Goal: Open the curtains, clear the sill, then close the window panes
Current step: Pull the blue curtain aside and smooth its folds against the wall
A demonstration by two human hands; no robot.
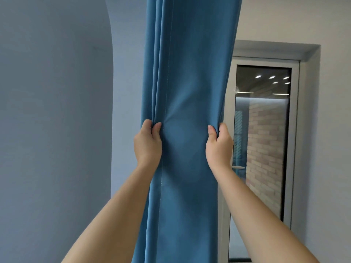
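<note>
Between gripping fingers [157,128]: blue curtain [186,92].

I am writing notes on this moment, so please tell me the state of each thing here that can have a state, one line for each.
curtain: gathered into a narrow bunch, pulled left of the window.
left hand: closed on the curtain's left edge.
right hand: closed on the curtain's right edge.
window: partly uncovered; open or shut cannot be told.
window handle: pointing sideways.

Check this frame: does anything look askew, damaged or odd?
Nothing stands out. Both hands, left and right, grip the bunched blue curtain, which hangs intact beside the window.
</note>
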